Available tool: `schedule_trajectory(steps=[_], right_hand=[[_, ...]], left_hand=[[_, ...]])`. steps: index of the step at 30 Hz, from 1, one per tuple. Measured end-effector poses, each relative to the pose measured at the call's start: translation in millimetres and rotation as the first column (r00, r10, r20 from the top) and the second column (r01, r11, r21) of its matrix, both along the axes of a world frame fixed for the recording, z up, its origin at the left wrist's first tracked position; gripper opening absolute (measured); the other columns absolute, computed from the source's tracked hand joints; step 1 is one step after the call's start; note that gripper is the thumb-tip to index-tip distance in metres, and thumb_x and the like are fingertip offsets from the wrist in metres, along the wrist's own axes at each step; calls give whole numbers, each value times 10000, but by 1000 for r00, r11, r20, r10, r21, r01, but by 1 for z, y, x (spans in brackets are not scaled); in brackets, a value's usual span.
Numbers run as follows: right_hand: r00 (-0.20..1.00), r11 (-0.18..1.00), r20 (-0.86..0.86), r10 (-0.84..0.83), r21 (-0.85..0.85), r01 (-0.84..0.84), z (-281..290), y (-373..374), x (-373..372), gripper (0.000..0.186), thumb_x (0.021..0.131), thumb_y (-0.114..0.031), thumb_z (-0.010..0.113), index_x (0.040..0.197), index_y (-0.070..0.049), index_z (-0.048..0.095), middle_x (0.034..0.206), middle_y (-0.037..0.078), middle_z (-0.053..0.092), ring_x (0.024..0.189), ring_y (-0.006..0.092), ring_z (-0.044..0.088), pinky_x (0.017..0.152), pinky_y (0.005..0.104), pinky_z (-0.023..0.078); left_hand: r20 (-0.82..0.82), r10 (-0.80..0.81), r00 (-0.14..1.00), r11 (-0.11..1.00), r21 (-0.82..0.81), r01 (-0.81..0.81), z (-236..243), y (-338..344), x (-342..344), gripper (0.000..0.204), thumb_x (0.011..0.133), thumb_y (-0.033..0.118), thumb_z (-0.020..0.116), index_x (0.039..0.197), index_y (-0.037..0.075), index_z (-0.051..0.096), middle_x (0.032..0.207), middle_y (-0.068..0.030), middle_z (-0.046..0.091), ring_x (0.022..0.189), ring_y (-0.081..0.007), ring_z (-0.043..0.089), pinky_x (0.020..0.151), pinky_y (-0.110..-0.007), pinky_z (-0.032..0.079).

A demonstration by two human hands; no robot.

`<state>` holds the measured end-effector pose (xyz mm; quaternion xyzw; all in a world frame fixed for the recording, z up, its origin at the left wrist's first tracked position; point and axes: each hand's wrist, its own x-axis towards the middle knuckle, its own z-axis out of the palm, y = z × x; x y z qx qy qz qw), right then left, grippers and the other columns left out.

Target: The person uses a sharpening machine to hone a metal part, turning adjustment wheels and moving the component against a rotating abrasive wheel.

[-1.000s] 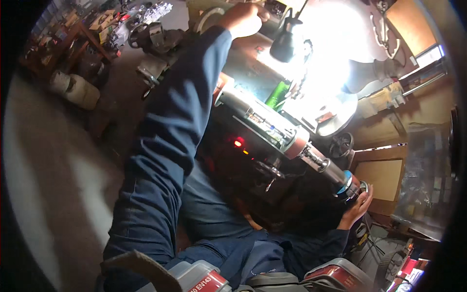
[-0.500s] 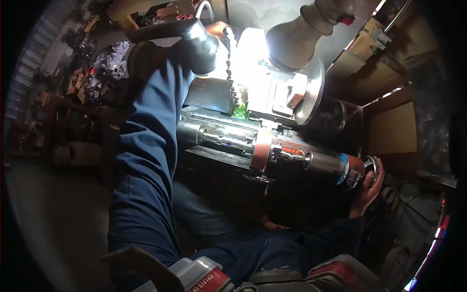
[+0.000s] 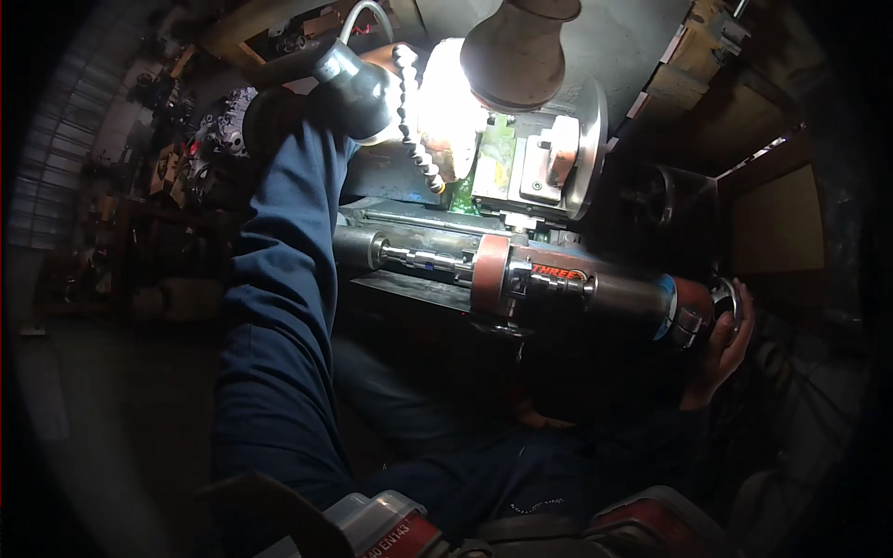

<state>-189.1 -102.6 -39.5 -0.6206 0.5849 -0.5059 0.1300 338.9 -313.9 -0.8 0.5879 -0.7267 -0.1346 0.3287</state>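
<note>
My left arm reaches up the left side, and my left hand (image 3: pixel 383 56) is mostly hidden behind a metal work lamp (image 3: pixel 349 88) and a beaded coolant hose (image 3: pixel 409 102); its fingers do not show. At the right end of the machine, my right hand (image 3: pixel 730 352) is closed round the rim of a shiny handwheel (image 3: pixel 737 302). A slim lobed metal shaft, like a camshaft (image 3: pixel 423 259), lies lengthwise between a left-hand cylinder (image 3: pixel 358 249) and the grey tailstock (image 3: pixel 628 302). Around its middle stands a reddish steady-rest block (image 3: pixel 490 272).
Beyond the shaft, a brightly lit round wheel (image 3: pixel 456 112) stands beside a machine block (image 3: pixel 521 172) and a thin metal disc (image 3: pixel 591 149). A bell-shaped lamp shade (image 3: pixel 516 56) hangs above. Red-labelled respirator filters (image 3: pixel 395 535) show at the lower edge. Metal parts (image 3: pixel 223 121) clutter the left background.
The view has shifted, and the glare on the wheel and block is weaker. The lamp shade appears further left. My right hand remains on the handwheel.
</note>
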Motion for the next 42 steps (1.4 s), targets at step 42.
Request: schedule_trajectory(steps=[42], right_hand=[[989,984,-67,131,-116,-139,1,8,-12,399,986,-277,438,1246,15,515,1232,181,552,1155,299,523,999,379,378]], left_hand=[[173,293,940,800,-583,-142,-3,189,-112,197,822,145,649,893,-37,622,790,-209,651,721,-375,636,662,-424,496]])
